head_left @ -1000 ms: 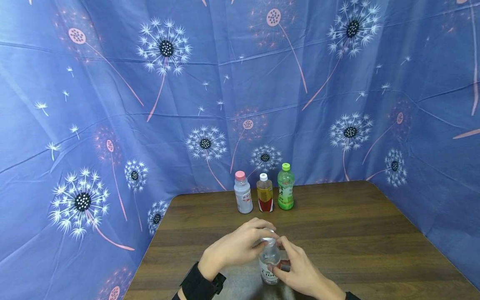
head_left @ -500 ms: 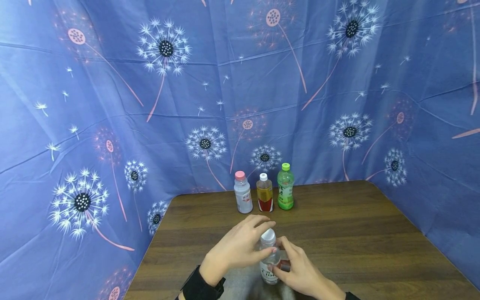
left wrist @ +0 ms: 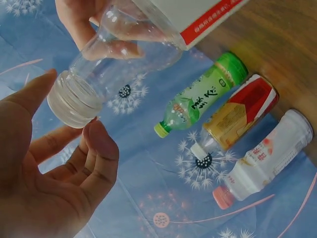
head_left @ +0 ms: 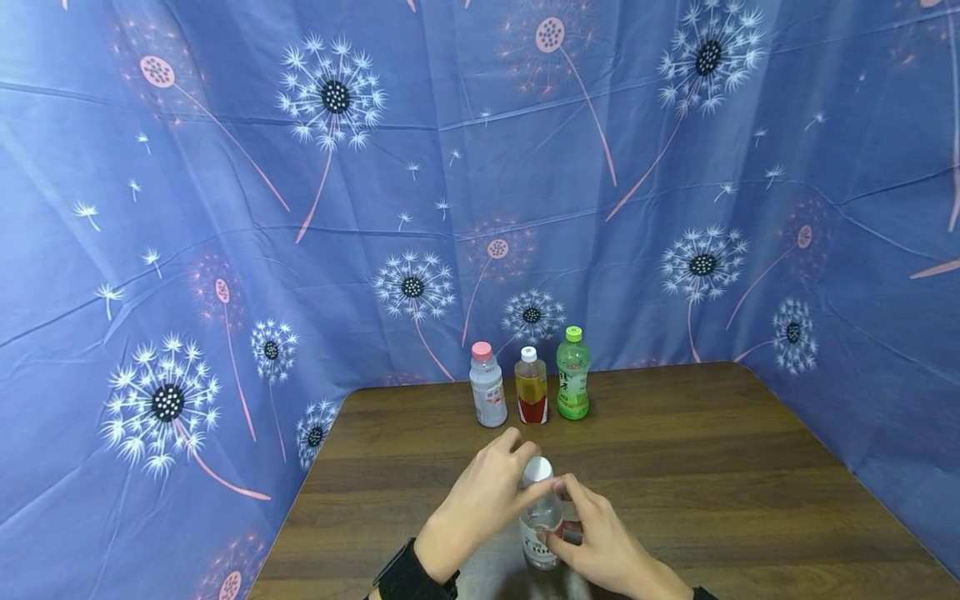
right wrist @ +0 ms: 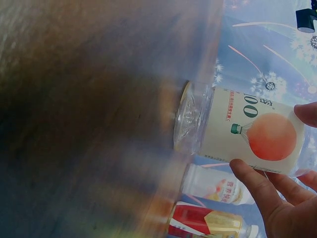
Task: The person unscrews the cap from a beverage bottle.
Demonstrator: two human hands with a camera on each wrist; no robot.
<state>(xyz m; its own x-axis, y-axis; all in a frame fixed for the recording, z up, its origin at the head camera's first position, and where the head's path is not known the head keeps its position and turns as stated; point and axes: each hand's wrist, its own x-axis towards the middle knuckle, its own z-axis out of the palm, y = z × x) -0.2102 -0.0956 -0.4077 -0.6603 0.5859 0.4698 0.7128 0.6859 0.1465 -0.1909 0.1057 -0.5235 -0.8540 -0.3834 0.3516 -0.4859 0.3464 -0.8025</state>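
Note:
A clear plastic bottle (head_left: 534, 546) with a white label stands upright on the table near its front. In the right wrist view its label (right wrist: 271, 137) shows a red-orange balloon. My right hand (head_left: 603, 546) grips the bottle's body from the right, thumb on the near side and fingers around the far side. At the top sits a white cap (head_left: 537, 469). My left hand (head_left: 480, 492) curls about this cap from the left. In the left wrist view, thumb and fingertips meet opposite sides of the whitish cap (left wrist: 74, 101).
Behind the hands, three drink bottles stand in a row on the wooden table (head_left: 712, 467): a white bottle (head_left: 490, 396) with a pink cap, an amber-and-red bottle (head_left: 532, 392), and a green bottle (head_left: 573, 383). A blue dandelion-print curtain (head_left: 585, 250) hangs round the table.
My left hand lifted off the cap and opened half a second ago, then turned and closed its thumb and fingers around it again. The right hand and the bottle stay put.

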